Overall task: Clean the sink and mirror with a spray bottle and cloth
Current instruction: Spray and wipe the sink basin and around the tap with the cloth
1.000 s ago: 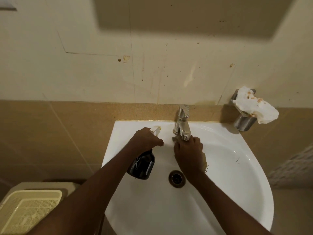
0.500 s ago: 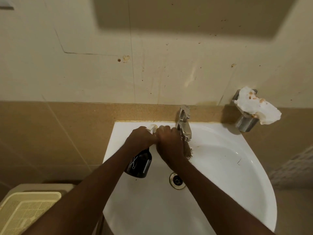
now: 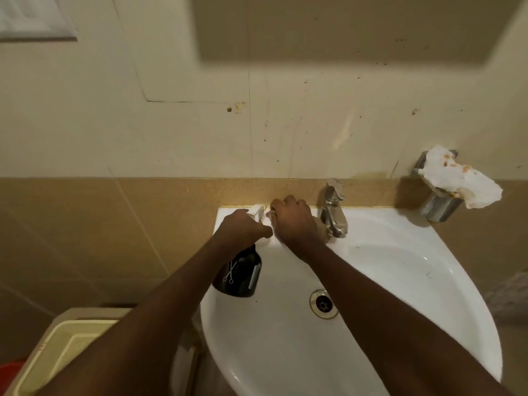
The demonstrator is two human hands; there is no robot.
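From my remote seat, the biggest thing in view is the white sink (image 3: 385,281), its back ledge running left to right along the tan tiled wall (image 3: 114,224), with the tap (image 3: 333,212) standing at the middle of that ledge. I have the spray bottle (image 3: 238,274) hanging from the left hand (image 3: 243,228), whose fingers are curled round its white trigger head; the dark body points down and back toward me over the sink's left rim. The right hand (image 3: 294,221) is fisted on the back ledge just left of the tap, touching the left hand. A scrap of cloth (image 3: 323,231) peeks out at its right edge, so I judge it grips the cloth and is scrubbing. The ledge's long axis lies sideways, so the right hand is better placed for the next stroke along it. The mirror is not clearly in view.
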